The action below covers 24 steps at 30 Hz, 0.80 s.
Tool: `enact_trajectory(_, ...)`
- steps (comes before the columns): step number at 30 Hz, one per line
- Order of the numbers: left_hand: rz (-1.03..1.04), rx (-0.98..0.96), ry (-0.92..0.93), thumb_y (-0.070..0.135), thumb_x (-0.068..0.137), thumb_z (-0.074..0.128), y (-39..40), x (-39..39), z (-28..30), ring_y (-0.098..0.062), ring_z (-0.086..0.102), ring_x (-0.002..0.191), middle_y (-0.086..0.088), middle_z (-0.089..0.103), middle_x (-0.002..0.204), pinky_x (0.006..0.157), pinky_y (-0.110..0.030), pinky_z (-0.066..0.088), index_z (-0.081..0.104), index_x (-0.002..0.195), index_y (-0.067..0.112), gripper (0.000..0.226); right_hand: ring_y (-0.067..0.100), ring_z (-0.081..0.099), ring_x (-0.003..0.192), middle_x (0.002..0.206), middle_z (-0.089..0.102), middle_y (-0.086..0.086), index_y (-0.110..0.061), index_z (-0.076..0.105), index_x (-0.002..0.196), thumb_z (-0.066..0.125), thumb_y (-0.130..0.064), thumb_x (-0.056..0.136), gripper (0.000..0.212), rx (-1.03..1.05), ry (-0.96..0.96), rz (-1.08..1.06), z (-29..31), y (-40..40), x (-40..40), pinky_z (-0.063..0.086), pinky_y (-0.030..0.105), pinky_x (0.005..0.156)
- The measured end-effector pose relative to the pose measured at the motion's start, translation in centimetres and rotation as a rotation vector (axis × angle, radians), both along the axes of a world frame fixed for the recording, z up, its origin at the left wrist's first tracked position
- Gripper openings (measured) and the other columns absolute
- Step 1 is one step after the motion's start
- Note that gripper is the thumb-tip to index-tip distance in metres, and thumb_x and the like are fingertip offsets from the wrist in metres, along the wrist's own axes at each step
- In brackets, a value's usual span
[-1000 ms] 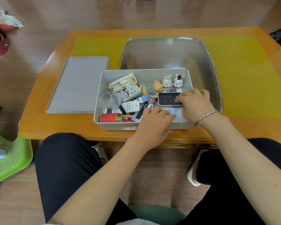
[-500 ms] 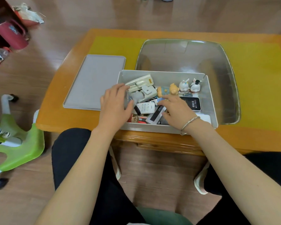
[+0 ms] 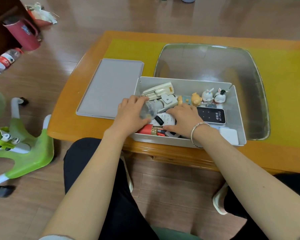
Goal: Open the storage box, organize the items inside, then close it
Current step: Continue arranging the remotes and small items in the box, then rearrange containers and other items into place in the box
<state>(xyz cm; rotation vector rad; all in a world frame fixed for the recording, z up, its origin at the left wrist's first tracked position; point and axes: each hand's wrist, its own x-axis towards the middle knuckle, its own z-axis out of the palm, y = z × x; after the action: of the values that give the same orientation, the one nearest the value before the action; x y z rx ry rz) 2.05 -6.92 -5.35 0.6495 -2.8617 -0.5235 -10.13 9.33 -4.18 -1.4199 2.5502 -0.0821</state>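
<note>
Clear plastic, a small cup (image 3: 148, 110), sits in the curl of the left hand (image 3: 130, 113), fingers and thumb wrapped round it at the box's left end. The right hand (image 3: 184, 118) lies palm down, fingers loosely bent over a white remote (image 3: 164, 118); whether it grips anything I cannot tell. A bangle (image 3: 197, 134) rings that wrist. The black device (image 3: 211, 116) beside it reads "WI-FI6". A red tube (image 3: 148, 129) is partly covered by the hands. The grey box (image 3: 239, 108) stands open at the table's (image 3: 80, 108) near edge, its lid (image 3: 111, 87) flat to the left. The figurines (image 3: 213, 96) show no legible writing.
</note>
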Motion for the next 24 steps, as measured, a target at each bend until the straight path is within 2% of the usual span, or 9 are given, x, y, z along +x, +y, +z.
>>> enact_trajectory(2, 0.031, -0.031, 0.08, 0.045, 0.073, 0.073, 0.1, 0.1, 0.2, -0.027, 0.038, 0.115, -0.003, 0.046, 0.125, 0.096, -0.035, 0.029, 0.045, 0.132, 0.03, 0.067, 0.021, 0.042, 0.109, 0.106, 0.059, -0.004, -0.028, 0.061, 0.109, 0.056, -0.062, 0.077, 0.047, -0.026, 0.004, 0.03, 0.3, 0.0, 0.0, 0.031, 0.041, 0.091)
enact_trajectory(5, 0.093, 0.037, 0.286, 0.037, 0.074, 0.077, 0.3, 0.8, 0.7, -0.024, 0.042, 0.112, -0.004, 0.044, 0.122, 0.094, -0.029, 0.032, 0.046, 0.13, 0.025, 0.066, 0.018, 0.044, 0.096, 0.087, 0.058, -0.009, -0.03, 0.065, 0.093, 0.059, -0.059, 0.073, 0.036, -0.156, 0.029, 0.064, 0.9, 0.9, -0.3, 0.032, 0.039, 0.085)
enact_trajectory(9, 0.192, 0.154, 0.509, 0.025, 0.079, 0.076, 0.2, 1.4, 1.7, -0.022, 0.046, 0.117, -0.004, 0.04, 0.131, 0.1, -0.03, 0.04, 0.039, 0.136, 0.019, 0.068, 0.012, 0.045, 0.083, 0.074, 0.051, -0.018, -0.031, 0.067, 0.098, 0.067, -0.05, 0.071, 0.033, -0.349, -0.071, 0.007, 2.0, 3.2, -1.4, 0.035, 0.035, 0.075)
enact_trajectory(11, 0.213, 0.156, 0.525, 0.022, 0.081, 0.074, 0.0, 1.3, 1.9, -0.023, 0.045, 0.12, -0.004, 0.04, 0.135, 0.102, -0.031, 0.039, 0.036, 0.139, 0.016, 0.07, 0.014, 0.049, 0.083, 0.079, 0.059, -0.011, -0.025, 0.069, 0.099, 0.07, -0.044, 0.071, 0.034, -0.42, -0.134, -0.075, 2.3, 4.3, -1.9, 0.042, 0.036, 0.074)
enact_trajectory(13, 0.208, 0.164, 0.509, 0.021, 0.081, 0.074, -0.1, 1.3, 2.0, -0.022, 0.044, 0.122, -0.004, 0.039, 0.135, 0.104, -0.032, 0.038, 0.036, 0.14, 0.015, 0.07, 0.016, 0.052, 0.088, 0.087, 0.061, -0.006, -0.02, 0.068, 0.1, 0.073, -0.037, 0.072, 0.033, -0.5, -0.167, -0.181, 2.4, 5.3, -2.4, 0.043, 0.03, 0.077)
enact_trajectory(15, 0.195, 0.183, 0.496, 0.02, 0.081, 0.075, 0.0, 1.3, 1.9, -0.021, 0.044, 0.123, -0.004, 0.039, 0.136, 0.105, -0.03, 0.038, 0.036, 0.14, 0.016, 0.071, 0.013, 0.052, 0.093, 0.092, 0.058, -0.01, -0.02, 0.067, 0.103, 0.074, -0.033, 0.074, 0.033, -0.562, -0.187, -0.251, 2.4, 6.1, -2.7, 0.04, 0.024, 0.08)
enact_trajectory(19, 0.177, 0.23, 0.474, 0.021, 0.081, 0.076, 0.6, 1.1, 1.5, -0.016, 0.043, 0.125, 0.001, 0.038, 0.138, 0.101, -0.028, 0.04, 0.034, 0.14, 0.021, 0.073, 0.008, 0.048, 0.106, 0.108, 0.052, -0.014, -0.019, 0.06, 0.12, 0.071, -0.029, 0.079, 0.043, -0.594, -0.231, -0.296, 2.1, 7.0, -3.2, 0.041, 0.021, 0.087)
enact_trajectory(21, 0.17, 0.248, 0.458, 0.024, 0.082, 0.075, 0.9, 1.0, 1.3, -0.014, 0.043, 0.125, 0.001, 0.038, 0.139, 0.1, -0.031, 0.043, 0.033, 0.142, 0.021, 0.073, 0.007, 0.05, 0.103, 0.11, 0.054, -0.011, -0.02, 0.059, 0.122, 0.072, -0.028, 0.08, 0.044, -0.609, -0.281, -0.305, 2.0, 7.1, -3.2, 0.043, 0.014, 0.082)
enact_trajectory(24, 0.164, 0.267, 0.445, 0.024, 0.083, 0.073, 1.3, 0.9, 1.1, -0.015, 0.043, 0.126, 0.0, 0.038, 0.14, 0.103, -0.032, 0.041, 0.032, 0.143, 0.019, 0.072, 0.009, 0.054, 0.096, 0.107, 0.058, -0.007, -0.022, 0.059, 0.118, 0.074, -0.025, 0.078, 0.043, -0.575, -0.344, -0.282, 1.5, 7.2, -3.2, 0.049, 0.021, 0.079)
